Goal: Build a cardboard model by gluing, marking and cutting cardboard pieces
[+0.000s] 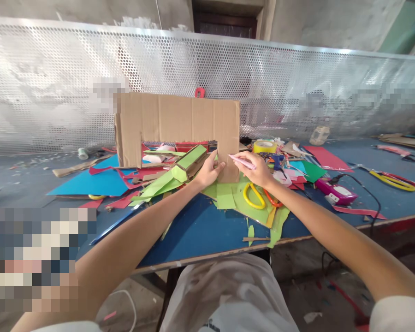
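One blue table [200, 230] — cardboard [176, 120], mesh screen [297, 78]

Both arms reach forward, bare to the short sleeves, converging toward centre. Left forearm [148, 230] runs up from lower left, nearly straight at the elbow, wrist level. Left hand [210, 169] is turned thumb-up, fingers curled inward in a clasp, thumb set against them. Right forearm [327, 230] comes in from lower right, wrist slightly bent. Right hand [260, 170] is closed in a writing grip, knuckles up, fingertips pinched together and pointing left. The hands sit just beside each other, not touching.
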### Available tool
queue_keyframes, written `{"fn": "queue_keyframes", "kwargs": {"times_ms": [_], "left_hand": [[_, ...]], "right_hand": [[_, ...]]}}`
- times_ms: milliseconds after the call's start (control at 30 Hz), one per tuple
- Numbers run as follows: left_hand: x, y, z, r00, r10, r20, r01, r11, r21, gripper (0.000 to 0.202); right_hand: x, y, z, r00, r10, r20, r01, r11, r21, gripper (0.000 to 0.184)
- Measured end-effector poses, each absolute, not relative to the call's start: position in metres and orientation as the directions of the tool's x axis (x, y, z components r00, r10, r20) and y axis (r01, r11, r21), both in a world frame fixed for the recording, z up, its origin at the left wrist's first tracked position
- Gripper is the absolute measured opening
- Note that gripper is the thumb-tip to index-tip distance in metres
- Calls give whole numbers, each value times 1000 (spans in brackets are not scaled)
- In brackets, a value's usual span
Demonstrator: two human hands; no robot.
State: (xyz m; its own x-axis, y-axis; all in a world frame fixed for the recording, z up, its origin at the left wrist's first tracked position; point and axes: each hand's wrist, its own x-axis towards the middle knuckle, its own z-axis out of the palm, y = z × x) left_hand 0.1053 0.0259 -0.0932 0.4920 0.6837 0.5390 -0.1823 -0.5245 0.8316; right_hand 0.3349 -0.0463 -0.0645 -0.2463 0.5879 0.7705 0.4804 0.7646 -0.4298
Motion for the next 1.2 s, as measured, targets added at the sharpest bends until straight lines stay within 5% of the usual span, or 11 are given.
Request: {"fn": "queue_keyframes", "kwargs": {"times_ms": [267, 767, 1200], "left_hand": [[106, 25, -94, 484, 683, 547, -179, -535, 826, 91], [105, 22, -92, 479, 667, 571, -173, -565, 806, 90], [106, 22, -91, 473, 686, 553, -165, -548, 820, 94]], "right_hand": [[335, -48, -63, -275, 593, 757, 439, 778, -450, 21], [335, -50, -55, -156, 645, 748, 434, 725, -535, 52], [334, -51, -55, -174, 673, 719, 425, 710, -562, 48]]}}
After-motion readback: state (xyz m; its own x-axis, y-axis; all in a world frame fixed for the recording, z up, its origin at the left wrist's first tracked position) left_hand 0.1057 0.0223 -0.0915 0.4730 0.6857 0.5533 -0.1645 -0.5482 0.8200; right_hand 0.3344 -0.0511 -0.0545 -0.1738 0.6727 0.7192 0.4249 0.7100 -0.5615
